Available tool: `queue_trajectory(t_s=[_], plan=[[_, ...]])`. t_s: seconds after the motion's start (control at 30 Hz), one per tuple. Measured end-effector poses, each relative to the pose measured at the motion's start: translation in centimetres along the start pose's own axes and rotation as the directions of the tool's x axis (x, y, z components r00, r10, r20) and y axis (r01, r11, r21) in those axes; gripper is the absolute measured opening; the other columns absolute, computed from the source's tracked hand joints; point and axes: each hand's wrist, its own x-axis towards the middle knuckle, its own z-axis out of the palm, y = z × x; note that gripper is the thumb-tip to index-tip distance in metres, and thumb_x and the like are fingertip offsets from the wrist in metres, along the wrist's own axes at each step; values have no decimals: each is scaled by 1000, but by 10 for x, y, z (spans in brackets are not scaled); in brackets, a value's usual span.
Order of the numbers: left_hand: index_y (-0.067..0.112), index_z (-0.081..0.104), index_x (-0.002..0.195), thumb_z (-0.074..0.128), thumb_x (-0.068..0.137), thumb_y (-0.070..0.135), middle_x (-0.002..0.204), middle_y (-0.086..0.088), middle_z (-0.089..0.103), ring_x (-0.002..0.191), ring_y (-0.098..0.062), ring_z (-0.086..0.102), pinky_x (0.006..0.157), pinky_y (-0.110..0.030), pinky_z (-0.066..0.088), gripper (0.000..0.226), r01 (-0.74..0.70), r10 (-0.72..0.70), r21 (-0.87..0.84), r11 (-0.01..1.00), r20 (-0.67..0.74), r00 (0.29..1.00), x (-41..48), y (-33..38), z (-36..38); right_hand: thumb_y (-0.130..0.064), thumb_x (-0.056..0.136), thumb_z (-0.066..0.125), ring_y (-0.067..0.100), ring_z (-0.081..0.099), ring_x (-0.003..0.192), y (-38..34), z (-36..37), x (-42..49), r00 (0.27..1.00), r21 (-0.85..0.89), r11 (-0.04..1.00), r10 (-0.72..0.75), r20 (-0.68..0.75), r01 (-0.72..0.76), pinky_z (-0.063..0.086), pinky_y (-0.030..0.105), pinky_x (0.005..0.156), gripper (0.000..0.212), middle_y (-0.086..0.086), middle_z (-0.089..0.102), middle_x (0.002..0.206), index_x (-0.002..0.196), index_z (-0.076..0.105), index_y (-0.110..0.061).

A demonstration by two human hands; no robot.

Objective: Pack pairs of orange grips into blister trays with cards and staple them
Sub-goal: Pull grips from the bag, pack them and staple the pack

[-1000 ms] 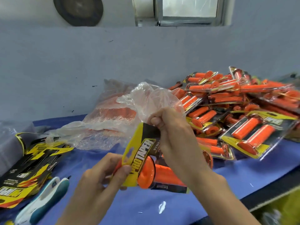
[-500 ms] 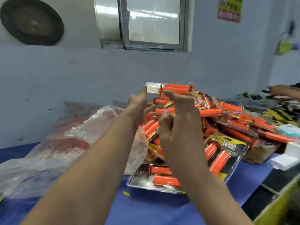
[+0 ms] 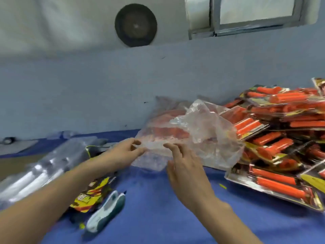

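A clear plastic bag (image 3: 202, 134) with loose orange grips inside lies at the back of the blue table (image 3: 158, 208). My left hand (image 3: 124, 152) pinches the bag's near left edge between thumb and fingers. My right hand (image 3: 182, 166) hovers at the bag's front edge with fingers spread, the index fingertip touching the plastic. Yellow-and-black cards (image 3: 91, 192) lie at the left, with a white and teal stapler (image 3: 105, 212) just in front of them. A stack of clear blister trays (image 3: 44, 166) sits further left.
A tall heap of packed blisters with orange grips (image 3: 281, 138) fills the right side of the table, reaching the right edge. The grey-blue wall (image 3: 105, 94) stands close behind the bag. Bare blue cloth lies between my forearms.
Both hands have left the heap of packed blisters, where they put down the finished pack, and swung left to the plastic bag. The left hand now pinches the bag's edge.
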Motion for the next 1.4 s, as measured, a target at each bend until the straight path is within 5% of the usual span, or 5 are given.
queue_trajectory(t_s=[0.23, 0.37, 0.83, 1.13, 1.4], plan=[[18, 59, 105, 48, 98, 39, 113, -7, 66, 99, -25, 62, 78, -32, 45, 25, 361, -219, 520, 774, -314, 924, -97, -155, -144, -22, 99, 35, 20, 40, 118, -104, 89, 7, 968, 101, 990, -122, 218, 102, 34, 30, 96, 48, -5, 34, 138, 146, 25, -29], [10, 48, 134, 40, 101, 42, 135, -15, 55, 122, -30, 52, 99, -34, 41, 47, 500, -456, 587, 637, -236, 858, -122, -212, -152, -24, 100, 33, 19, 42, 115, -156, 116, 9, 958, 138, 981, -163, 237, 133, 35, 30, 93, 47, -6, 36, 138, 146, 26, -31], [21, 46, 139, 44, 98, 54, 133, -7, 59, 121, -31, 52, 97, -43, 46, 53, 488, -294, 389, 781, -460, 838, -138, -237, -138, -19, 99, 40, 25, 19, 146, -266, 173, 0, 804, 411, 889, -391, 448, 203, 26, 37, 116, 63, 2, 12, 163, 155, 12, -14], [21, 57, 125, 48, 97, 52, 110, 3, 63, 92, -13, 57, 79, -29, 42, 43, 235, -137, 53, 970, -679, 721, -146, -178, -206, -25, 99, 46, 29, 18, 147, -261, 125, 42, 976, 434, 881, -217, 18, 188, 26, 41, 117, 69, 12, 10, 162, 156, 9, -15], [28, 72, 114, 65, 82, 57, 110, -6, 70, 94, -18, 67, 83, -30, 52, 43, -27, 42, -572, 820, 14, 999, -168, -111, -228, -53, 99, 41, 35, 17, 148, -194, -2, 108, 821, -222, 899, -435, -370, 376, 7, 58, 119, 72, 16, 25, 158, 154, 19, -12]])
